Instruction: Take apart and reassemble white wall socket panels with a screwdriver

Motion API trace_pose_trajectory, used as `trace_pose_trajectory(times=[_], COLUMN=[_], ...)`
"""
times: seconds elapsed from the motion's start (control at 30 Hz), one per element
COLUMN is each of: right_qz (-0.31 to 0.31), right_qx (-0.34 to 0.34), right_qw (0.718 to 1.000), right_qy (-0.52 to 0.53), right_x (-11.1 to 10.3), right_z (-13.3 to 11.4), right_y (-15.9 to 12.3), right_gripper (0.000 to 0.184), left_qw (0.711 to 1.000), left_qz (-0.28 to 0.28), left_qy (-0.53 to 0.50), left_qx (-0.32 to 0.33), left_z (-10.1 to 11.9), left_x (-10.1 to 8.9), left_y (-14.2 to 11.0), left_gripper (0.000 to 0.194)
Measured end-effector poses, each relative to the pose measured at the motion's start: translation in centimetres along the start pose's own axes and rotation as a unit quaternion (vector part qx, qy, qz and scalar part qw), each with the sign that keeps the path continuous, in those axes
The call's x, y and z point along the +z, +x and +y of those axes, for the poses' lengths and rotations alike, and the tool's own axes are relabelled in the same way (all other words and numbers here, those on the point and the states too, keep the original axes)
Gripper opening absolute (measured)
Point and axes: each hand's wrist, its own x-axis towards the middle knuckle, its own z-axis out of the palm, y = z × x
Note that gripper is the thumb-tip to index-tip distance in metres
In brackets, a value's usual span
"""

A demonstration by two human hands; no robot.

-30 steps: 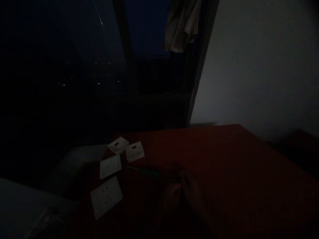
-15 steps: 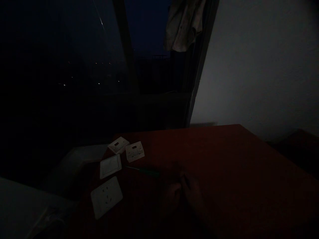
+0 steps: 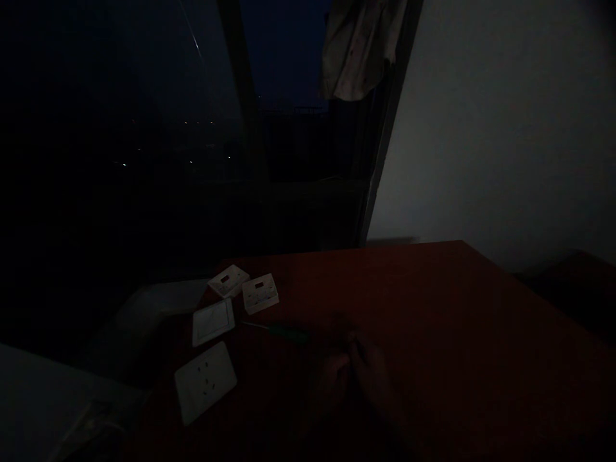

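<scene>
Just beyond and left of my L hand (image 3: 332, 375), green screwdriver (image 3: 287, 332) lies on red table (image 3: 409, 289), tip pointing left. R hand (image 3: 373, 372) close by; too dark to tell if either's fingers are shut or gripping smth. Farther L of fingers: socket plate (image 3: 205, 383), framed plate (image 3: 212, 322), 2 wht. boxes (image 3: 260, 293).

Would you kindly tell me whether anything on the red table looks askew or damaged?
No spill or damage shows in this dim light; the white square socket plate lies askew to the left edge of the red table.
</scene>
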Motion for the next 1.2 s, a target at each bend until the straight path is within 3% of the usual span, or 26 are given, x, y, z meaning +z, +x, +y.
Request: trace_pose_trajectory(times=[1.2], right_qz=[-0.012], right_qx=[0.003], right_qw=[1.0], right_qy=[0.014], right_x=[-0.1], right_z=[0.0], right_y=[-0.11], right_gripper=[0.031], left_qw=[1.0], left_qz=[0.007], left_qy=[0.01], left_qx=[0.002], left_z=[-0.41], left_x=[0.26], left_y=[0.01], left_gripper=[0.03])
